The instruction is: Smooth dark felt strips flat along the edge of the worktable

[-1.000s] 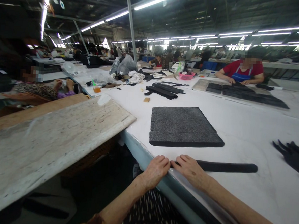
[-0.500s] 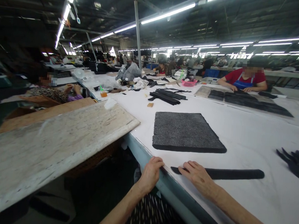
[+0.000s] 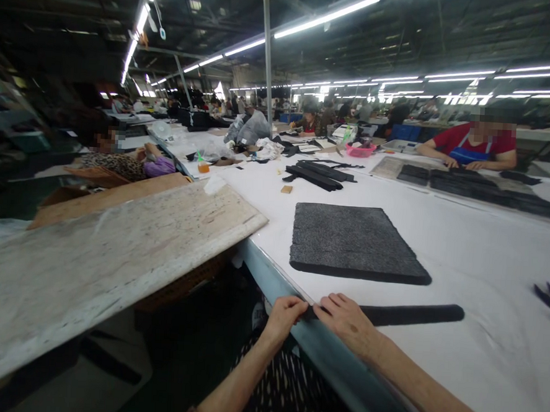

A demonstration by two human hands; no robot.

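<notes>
A long black fabric strip [image 3: 415,314] lies across the front of the white table, its left end at the table's edge. My left hand [image 3: 283,317] is closed at that edge, thumb and fingers pinching the strip's end. Just right of it, my right hand [image 3: 346,317] rests over the strip with fingers curled down onto it, covering part of it. Beyond both hands lies a flat grey fabric panel stack [image 3: 357,241] with a black front edge.
A speckled board [image 3: 128,247] extends left of the table. Black strips [image 3: 316,174], a tan block [image 3: 286,189] and a pink basket [image 3: 360,150] lie farther back. A co-worker in red [image 3: 474,147] works over dark pieces at right; another person [image 3: 119,159] sits left.
The black strip has slid left to the table's edge, with my right hand on it. My left hand has closed on its end. The view has turned slightly left.
</notes>
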